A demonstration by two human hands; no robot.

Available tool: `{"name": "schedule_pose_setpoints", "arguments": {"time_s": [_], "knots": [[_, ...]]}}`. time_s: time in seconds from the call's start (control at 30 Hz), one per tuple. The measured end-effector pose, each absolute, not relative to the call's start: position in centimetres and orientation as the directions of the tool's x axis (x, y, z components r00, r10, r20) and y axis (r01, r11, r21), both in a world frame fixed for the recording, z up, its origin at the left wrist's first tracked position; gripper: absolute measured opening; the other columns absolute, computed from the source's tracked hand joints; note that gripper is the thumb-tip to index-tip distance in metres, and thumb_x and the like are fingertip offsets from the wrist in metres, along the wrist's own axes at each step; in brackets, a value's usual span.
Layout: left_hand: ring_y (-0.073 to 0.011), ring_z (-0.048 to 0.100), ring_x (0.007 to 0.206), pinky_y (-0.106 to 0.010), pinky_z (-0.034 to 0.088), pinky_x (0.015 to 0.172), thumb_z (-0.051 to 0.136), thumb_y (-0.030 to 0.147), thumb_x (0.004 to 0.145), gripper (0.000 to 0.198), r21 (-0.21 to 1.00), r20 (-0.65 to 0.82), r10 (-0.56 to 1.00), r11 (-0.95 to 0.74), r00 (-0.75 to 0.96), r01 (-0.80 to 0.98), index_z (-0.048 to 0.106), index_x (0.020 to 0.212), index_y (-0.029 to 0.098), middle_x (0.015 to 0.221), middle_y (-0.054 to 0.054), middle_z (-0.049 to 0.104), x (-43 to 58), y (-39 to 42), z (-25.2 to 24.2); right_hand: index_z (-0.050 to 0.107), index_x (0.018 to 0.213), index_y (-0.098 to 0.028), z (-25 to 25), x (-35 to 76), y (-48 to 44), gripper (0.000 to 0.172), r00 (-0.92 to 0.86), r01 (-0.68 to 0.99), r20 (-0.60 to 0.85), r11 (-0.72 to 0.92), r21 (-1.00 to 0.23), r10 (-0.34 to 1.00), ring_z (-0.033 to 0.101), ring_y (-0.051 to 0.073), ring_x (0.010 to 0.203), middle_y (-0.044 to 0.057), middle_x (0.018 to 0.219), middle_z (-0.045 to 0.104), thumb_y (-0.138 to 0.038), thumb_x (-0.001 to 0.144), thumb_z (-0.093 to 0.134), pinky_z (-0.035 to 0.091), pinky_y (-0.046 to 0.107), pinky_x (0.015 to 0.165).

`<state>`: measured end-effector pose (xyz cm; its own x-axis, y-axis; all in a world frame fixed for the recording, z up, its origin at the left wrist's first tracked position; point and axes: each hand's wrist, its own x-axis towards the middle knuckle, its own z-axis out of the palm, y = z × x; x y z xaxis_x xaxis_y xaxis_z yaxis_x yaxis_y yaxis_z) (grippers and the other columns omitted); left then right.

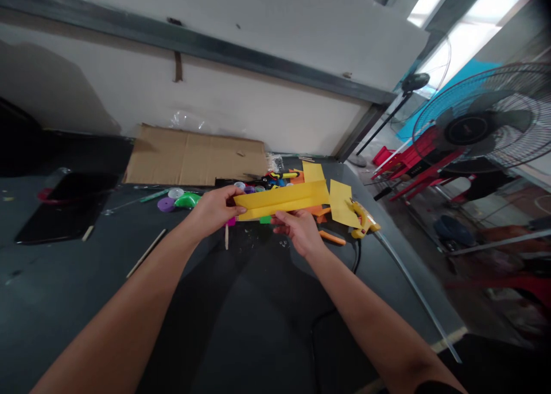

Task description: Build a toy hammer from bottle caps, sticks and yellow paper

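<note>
A long strip of yellow paper (pixel 284 199), with a lengthwise crease, is held up above the dark table between my two hands. My left hand (pixel 217 210) pinches its left end, thumb in front. Under its lower edge, my right hand (pixel 299 228) grips it near the middle with thumb and fingers. Close behind the strip lie a yellow-and-black tool (pixel 284 177) and other small items, partly hidden by it. To the right are a loose yellow paper piece (pixel 343 203) and a yellow glue gun (pixel 365 220). A green curved object (pixel 187 200) sits left of my left hand.
A flat cardboard sheet (pixel 196 155) lies at the back against the wall. On the left are a black phone-like slab (pixel 66 207), a purple roll (pixel 166 204) and a thin stick (pixel 146 253). A clear rod (pixel 419 296) runs along the right edge, near a standing fan (pixel 469 130).
</note>
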<state>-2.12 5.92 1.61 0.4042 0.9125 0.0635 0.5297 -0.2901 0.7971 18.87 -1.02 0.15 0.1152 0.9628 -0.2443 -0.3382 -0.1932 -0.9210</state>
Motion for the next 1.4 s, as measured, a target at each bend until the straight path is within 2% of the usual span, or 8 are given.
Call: {"name": "schedule_pose_setpoints", "arguments": {"time_s": [0.17,0.37,0.6,0.7,0.93,1.17,1.3,1.4], "knots": [[-0.0161,0.061,0.078,-0.029,0.048,0.073,0.068,0.033,0.068,0.034,0.916,0.015,0.874,-0.206,0.486,0.343,0.06,0.097,0.018,0.087,-0.002,0.066,-1.3,5.3,2.5,0.069,0.069,-0.014,0.4,17.5,-1.2,0.021,0.109,-0.269,-0.239,-0.203,-0.941,0.965,0.062,0.013,0.058,0.005,0.067,0.068,-0.031,0.06,0.077,0.05,0.02,0.045],[-0.0152,0.059,0.072,-0.026,0.045,0.064,0.066,0.037,0.071,0.026,0.866,-0.012,0.841,-0.262,0.542,0.426,0.063,0.089,0.018,0.079,0.0,0.064,-1.2,4.5,3.5,0.064,0.066,-0.016,0.9,17.4,-1.4,0.017,0.139,-0.197,-0.201,-0.172,-0.965,0.97,0.057,0.011,0.05,0.001,0.061,0.064,-0.03,0.064,0.072,0.044,0.019,0.039],[-0.0199,0.065,0.092,-0.03,0.05,0.077,0.066,0.043,0.073,0.042,0.969,-0.149,0.765,-0.014,0.627,0.248,0.06,0.107,0.021,0.102,-0.004,0.069,-0.8,3.4,5.1,0.06,0.071,-0.016,1.8,17.5,-2.1,0.005,-0.047,0.142,-0.235,-0.226,-0.964,0.971,0.052,0.008,0.044,-0.003,0.057,0.059,-0.021,0.07,0.061,0.041,0.018,0.037],[-0.0233,0.066,0.095,-0.031,0.051,0.077,0.069,0.044,0.069,0.044,0.96,-0.144,0.749,-0.051,0.647,0.274,0.062,0.106,0.02,0.105,-0.005,0.07,-0.6,3.2,5.1,0.058,0.074,-0.017,1.6,17.3,-2.6,0.002,-0.131,0.283,-0.237,-0.193,-0.94,0.963,0.051,0.007,0.043,-0.003,0.058,0.058,-0.017,0.073,0.058,0.04,0.018,0.037],[-0.0238,0.066,0.076,-0.031,0.05,0.062,0.07,0.042,0.066,0.031,0.925,-0.11,0.858,-0.096,0.501,0.367,0.069,0.086,0.018,0.083,-0.005,0.073,-0.8,3.4,5.1,0.058,0.077,-0.018,2.3,17.2,-2.8,0.011,-0.128,0.293,-0.176,-0.133,-0.947,0.976,0.052,0.008,0.047,-0.002,0.063,0.058,-0.028,0.077,0.061,0.039,0.019,0.04],[-0.0262,0.067,0.079,-0.037,0.053,0.068,0.078,0.034,0.054,0.035,0.981,-0.092,0.991,0.074,0.097,0.178,0.072,0.084,0.017,0.091,-0.012,0.073,-5.9,5.9,5.1,0.062,0.092,-0.019,1.6,20.1,-1.6,0.019,-0.045,0.557,0.203,0.193,-0.807,0.978,0.053,0.011,0.063,0.0,0.078,0.061,-0.026,0.075,0.067,0.046,0.027,0.062],[-0.0246,0.067,0.073,-0.035,0.053,0.063,0.077,0.036,0.057,0.036,0.97,-0.098,0.965,0.038,0.244,0.239,0.072,0.087,0.018,0.089,-0.011,0.074,-5.9,5.8,4.7,0.063,0.094,-0.02,1.7,19.5,-1.6,0.02,-0.106,0.527,0.195,0.221,-0.821,0.975,0.055,0.012,0.067,0.001,0.081,0.062,-0.029,0.077,0.066,0.048,0.028,0.065],[-0.0232,0.066,0.07,-0.032,0.052,0.058,0.076,0.039,0.059,0.038,0.96,-0.102,0.93,-0.002,0.354,0.281,0.071,0.09,0.018,0.087,-0.009,0.074,-4.5,5.1,4.8,0.063,0.095,-0.02,2.4,18.4,-2.0,0.022,-0.138,0.396,0.059,0.11,-0.912,0.989,0.057,0.013,0.067,0.002,0.081,0.063,-0.035,0.079,0.064,0.048,0.026,0.056]]}}
